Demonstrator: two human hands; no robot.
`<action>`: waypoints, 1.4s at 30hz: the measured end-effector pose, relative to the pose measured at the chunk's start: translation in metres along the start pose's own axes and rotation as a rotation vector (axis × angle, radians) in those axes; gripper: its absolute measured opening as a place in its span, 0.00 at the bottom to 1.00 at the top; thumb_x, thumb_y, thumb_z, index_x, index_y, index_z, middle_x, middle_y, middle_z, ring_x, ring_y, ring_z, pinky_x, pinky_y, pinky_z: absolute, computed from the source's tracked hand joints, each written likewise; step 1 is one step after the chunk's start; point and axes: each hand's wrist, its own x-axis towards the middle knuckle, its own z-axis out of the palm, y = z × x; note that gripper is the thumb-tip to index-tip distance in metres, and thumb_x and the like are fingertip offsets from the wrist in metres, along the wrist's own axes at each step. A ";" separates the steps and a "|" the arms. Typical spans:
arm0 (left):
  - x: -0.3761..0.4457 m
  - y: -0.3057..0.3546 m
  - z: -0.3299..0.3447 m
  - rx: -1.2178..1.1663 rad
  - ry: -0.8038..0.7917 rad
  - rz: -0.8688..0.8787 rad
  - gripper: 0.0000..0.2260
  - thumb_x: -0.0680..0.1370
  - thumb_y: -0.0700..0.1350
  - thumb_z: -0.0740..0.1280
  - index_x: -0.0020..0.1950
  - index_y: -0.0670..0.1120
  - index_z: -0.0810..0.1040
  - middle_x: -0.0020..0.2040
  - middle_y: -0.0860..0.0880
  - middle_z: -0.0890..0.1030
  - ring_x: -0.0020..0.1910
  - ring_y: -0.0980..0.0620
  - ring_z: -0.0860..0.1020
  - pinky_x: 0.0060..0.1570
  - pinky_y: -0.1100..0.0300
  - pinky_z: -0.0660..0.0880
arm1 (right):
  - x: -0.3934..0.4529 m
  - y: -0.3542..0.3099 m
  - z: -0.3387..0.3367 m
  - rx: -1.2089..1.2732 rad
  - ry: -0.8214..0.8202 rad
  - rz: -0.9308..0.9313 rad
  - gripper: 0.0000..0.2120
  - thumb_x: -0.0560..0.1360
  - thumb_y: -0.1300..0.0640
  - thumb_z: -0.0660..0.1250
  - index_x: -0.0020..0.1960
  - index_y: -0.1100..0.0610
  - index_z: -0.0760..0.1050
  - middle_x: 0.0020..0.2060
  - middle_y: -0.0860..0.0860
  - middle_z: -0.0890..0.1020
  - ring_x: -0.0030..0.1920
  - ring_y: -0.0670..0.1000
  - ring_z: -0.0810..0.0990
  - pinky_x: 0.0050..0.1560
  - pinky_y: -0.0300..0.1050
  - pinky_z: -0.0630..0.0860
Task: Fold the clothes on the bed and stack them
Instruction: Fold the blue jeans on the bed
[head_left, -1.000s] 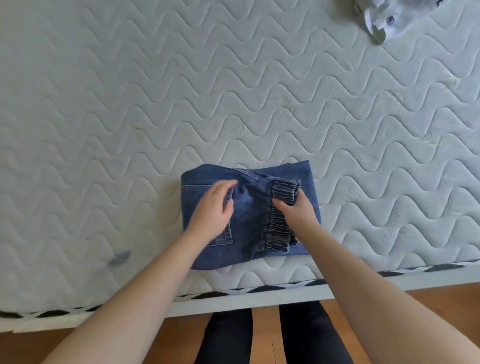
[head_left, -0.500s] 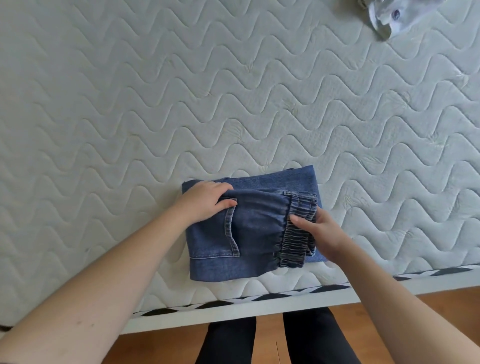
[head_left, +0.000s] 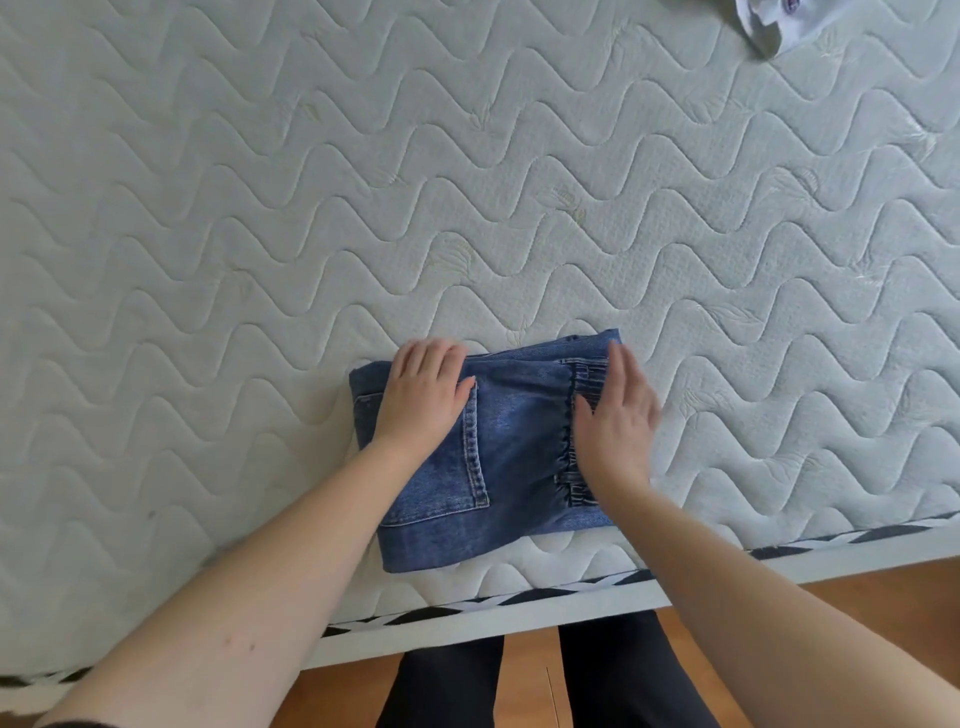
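Observation:
A pair of blue jeans (head_left: 519, 447) lies folded into a compact rectangle near the front edge of the white quilted mattress (head_left: 467, 182). A back pocket faces up and the elastic cuffs sit on the right side. My left hand (head_left: 423, 395) lies flat on the left part of the bundle, fingers reaching over its far edge. My right hand (head_left: 615, 415) rests flat with straight fingers on the elastic cuffs at the right. A crumpled white garment (head_left: 779, 21) lies at the far right top corner of the bed.
The mattress edge with black-and-white piping (head_left: 519, 603) runs along the bottom. Below it is a wooden floor (head_left: 857, 597), where my legs in dark trousers (head_left: 545, 680) stand against the bed.
The upper layer of jeans has been laid down flat. My right hand let go of the cuffs and now lies flat on them; my left hand flattened onto the bundle.

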 end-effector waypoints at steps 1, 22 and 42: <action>-0.010 0.006 0.002 -0.033 0.055 0.019 0.15 0.79 0.45 0.67 0.63 0.41 0.75 0.61 0.43 0.77 0.62 0.42 0.74 0.68 0.46 0.67 | -0.006 -0.006 0.004 -0.032 0.022 -0.120 0.33 0.78 0.58 0.62 0.79 0.54 0.53 0.77 0.52 0.60 0.77 0.51 0.56 0.77 0.51 0.48; -0.137 -0.016 0.022 0.028 -0.236 -0.222 0.28 0.83 0.57 0.49 0.80 0.45 0.54 0.81 0.46 0.55 0.79 0.49 0.56 0.77 0.48 0.54 | -0.022 0.053 0.016 -0.097 -0.327 0.063 0.56 0.64 0.19 0.55 0.78 0.46 0.34 0.79 0.47 0.42 0.79 0.46 0.43 0.78 0.55 0.44; -0.105 -0.022 -0.008 -1.493 -0.297 -1.318 0.17 0.70 0.38 0.77 0.57 0.46 0.79 0.49 0.47 0.86 0.44 0.50 0.85 0.36 0.59 0.80 | 0.007 0.049 -0.002 0.397 -0.494 0.150 0.37 0.58 0.39 0.81 0.60 0.44 0.67 0.51 0.39 0.79 0.51 0.40 0.78 0.50 0.41 0.73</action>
